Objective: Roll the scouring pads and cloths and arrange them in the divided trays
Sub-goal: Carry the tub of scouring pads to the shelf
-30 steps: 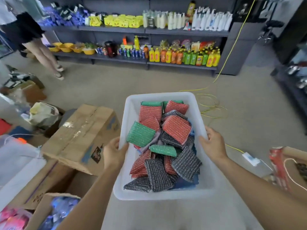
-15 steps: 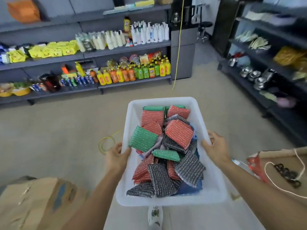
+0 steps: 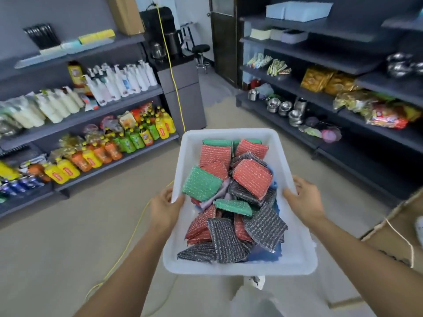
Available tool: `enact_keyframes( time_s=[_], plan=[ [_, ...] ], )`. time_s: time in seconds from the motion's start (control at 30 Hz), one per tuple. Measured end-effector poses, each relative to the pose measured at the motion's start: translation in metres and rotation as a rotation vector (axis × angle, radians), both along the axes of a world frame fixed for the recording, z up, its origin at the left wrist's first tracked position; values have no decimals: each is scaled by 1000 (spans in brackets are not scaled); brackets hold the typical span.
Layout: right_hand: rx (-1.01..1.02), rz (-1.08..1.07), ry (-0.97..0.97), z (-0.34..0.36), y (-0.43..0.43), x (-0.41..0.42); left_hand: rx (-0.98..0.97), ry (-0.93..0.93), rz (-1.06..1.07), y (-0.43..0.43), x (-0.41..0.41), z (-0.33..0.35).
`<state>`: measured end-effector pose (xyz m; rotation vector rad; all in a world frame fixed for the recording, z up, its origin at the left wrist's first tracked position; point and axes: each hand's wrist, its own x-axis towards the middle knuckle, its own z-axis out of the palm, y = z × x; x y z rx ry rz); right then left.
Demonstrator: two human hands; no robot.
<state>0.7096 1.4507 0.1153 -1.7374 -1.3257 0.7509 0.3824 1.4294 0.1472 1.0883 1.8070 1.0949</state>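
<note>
**Tub (image 3: pixel 229 135).** White plastic, rectangular, open top. Held level above the floor (image 3: pixel 68 248) in front of the person, long side pointing away, between two runs of shelving.

**Scouring pads (image 3: pixel 251 176).** Loose heap filling most of the tub, none rolled. Flat, glittery rectangles in three colours: red, green (image 3: pixel 201 183) and dark grey (image 3: pixel 225 241). Red and green lie mostly at the far end and middle, dark grey mostly at the near end, overlapping at all angles.

**Cloths (image 3: pixel 219 191).** Lilac and blue fabric shows in gaps under the pads. It is probably the cloths, though too little is visible to be sure.

**Left hand (image 3: pixel 163 210).** Grips the tub's left rim near the middle. Thumb hooked over the rim into the tub, fingers wrapped below the edge and mostly hidden.

**Right hand (image 3: pixel 305 199).** Grips the right rim opposite. Thumb laid on top of the rim, fingers curled round the outer edge and close together.

**Left shelves (image 3: pixel 109 110).** Dark grey. White pump bottles (image 3: pixel 123 81) on the middle level; yellow, orange and green bottles (image 3: pixel 137 138) on the lowest level.

**Right shelves (image 3: pixel 343 115).** Dark grey. Steel bowls (image 3: pixel 283 107) on the low level, packets in coloured wrappers above.

**Yellow cable (image 3: pixel 176 92).** Hangs down past a grey cabinet at the far end and trails over the floor towards the person.

**Stool (image 3: pixel 201 50).** Black, by the far doorway.

**Cardboard box (image 3: pixel 393 227).** At the right edge, partly cut off.
</note>
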Motion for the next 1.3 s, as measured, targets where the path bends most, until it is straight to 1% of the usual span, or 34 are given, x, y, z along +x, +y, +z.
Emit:
enact_keyframes(
  time_s=[0.13, 0.27, 0.37, 0.57, 0.7, 0.83, 1.0, 1.17, 1.3],
  plan=[
    [-12, -93, 29, -1, 85, 23, 10, -28, -55, 113, 26, 1],
    [-3, -154, 46, 12, 184, 56, 30, -25, -101, 230, 66, 9],
    [-6, -206, 12, 29, 251, 80, 60, -13, -135, 314, 92, 22],
    [6, -319, -15, 55, 363, 129, 99, 26, -229, 456, 145, 39],
    [-12, -407, -42, 62, 442, 167, 95, 6, -314, 564, 185, 40],
    [3, -476, -38, 71, 521, 206, 118, 3, -476, 674, 232, 55],
    [66, -596, -78, 107, 624, 257, 178, -27, -637, 815, 296, 101],
    [96, -702, -83, 149, 708, 311, 237, -51, -738, 928, 363, 136],
    [94, -718, -201, 183, 775, 368, 265, -68, -776, 1007, 424, 148]
  ],
)
